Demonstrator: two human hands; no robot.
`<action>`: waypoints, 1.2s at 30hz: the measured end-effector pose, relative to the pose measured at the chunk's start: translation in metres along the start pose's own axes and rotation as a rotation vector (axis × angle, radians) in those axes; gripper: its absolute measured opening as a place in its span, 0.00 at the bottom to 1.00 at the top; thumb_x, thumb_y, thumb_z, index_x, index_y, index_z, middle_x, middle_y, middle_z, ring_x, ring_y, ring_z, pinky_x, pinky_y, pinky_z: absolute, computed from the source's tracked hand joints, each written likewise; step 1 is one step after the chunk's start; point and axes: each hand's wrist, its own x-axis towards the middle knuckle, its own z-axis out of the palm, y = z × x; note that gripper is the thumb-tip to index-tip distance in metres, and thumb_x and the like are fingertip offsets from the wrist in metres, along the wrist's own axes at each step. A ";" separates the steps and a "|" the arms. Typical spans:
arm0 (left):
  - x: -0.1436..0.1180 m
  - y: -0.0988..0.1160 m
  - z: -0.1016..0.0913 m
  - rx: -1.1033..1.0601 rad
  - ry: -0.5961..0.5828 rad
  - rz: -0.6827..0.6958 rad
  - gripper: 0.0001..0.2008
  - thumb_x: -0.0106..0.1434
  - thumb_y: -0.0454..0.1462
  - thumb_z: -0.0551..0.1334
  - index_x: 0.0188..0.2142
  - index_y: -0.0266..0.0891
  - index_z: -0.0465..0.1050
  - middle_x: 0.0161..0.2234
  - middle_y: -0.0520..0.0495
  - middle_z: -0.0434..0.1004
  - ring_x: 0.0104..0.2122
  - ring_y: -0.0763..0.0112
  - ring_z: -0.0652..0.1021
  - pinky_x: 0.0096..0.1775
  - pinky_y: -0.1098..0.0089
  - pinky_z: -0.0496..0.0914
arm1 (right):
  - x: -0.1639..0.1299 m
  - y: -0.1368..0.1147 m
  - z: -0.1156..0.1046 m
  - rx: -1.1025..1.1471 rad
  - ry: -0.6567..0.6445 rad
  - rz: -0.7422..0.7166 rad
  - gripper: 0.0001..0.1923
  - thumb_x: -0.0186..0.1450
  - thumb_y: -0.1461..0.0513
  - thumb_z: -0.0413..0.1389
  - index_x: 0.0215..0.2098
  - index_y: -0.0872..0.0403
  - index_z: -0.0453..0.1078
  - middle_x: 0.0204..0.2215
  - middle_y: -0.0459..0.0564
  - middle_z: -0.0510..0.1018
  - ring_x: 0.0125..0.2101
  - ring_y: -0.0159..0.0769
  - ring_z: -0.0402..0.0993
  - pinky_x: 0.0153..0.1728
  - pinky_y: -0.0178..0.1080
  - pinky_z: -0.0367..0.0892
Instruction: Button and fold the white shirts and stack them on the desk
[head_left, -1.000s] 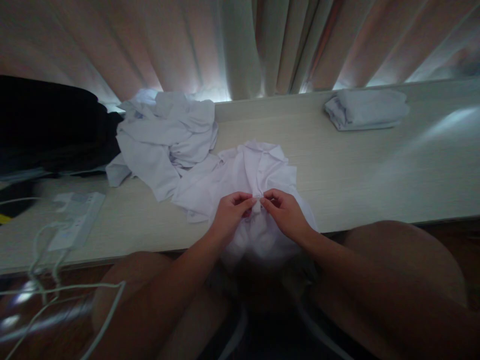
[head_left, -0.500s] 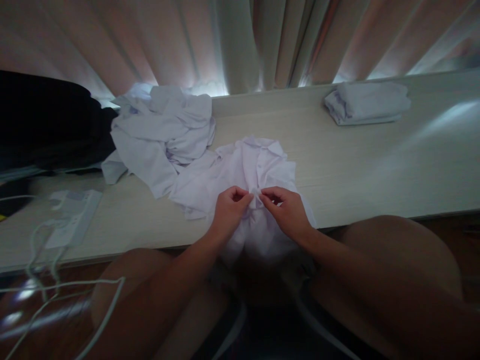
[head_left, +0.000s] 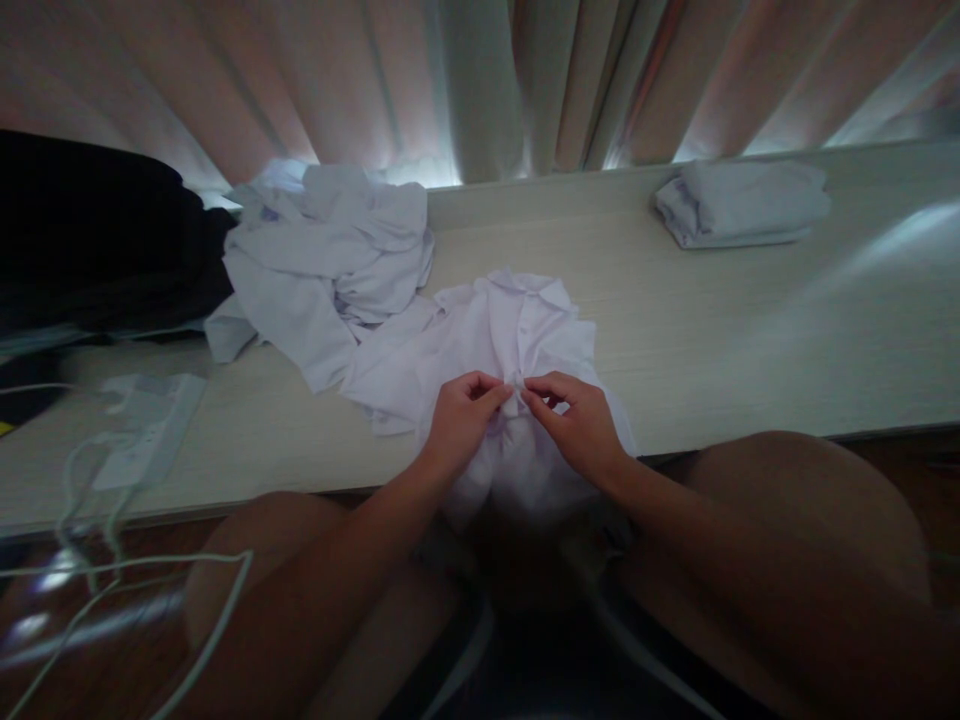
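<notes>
White collared shirt (head_left: 502,330), one: lies rumpled across the near edge of the tabletop (head_left: 675,340), its lower part hanging over; left hand (head_left: 459,420) and right hand (head_left: 581,420), close together, each pinch its buttoned front. Crumpled white cloth (head_left: 330,250), one heap: sits toward the far edge, left of the shirt. Folded white cloth (head_left: 750,205), one stack: far edge, right; white power strip (head_left: 150,440), one: near edge, left.

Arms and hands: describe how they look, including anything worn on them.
The left arm and right arm show no sleeves and narrow toward the hands. The left hand and right hand wear no gloves; no watch or bracelet shows. Finer markings are too small to tell.
</notes>
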 end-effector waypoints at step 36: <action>0.001 0.004 -0.001 0.154 -0.078 0.058 0.09 0.58 0.39 0.64 0.29 0.36 0.81 0.25 0.50 0.78 0.25 0.72 0.72 0.29 0.72 0.65 | 0.005 0.009 0.000 -0.067 0.002 -0.104 0.03 0.64 0.62 0.62 0.36 0.51 0.78 0.33 0.45 0.82 0.31 0.33 0.76 0.35 0.34 0.70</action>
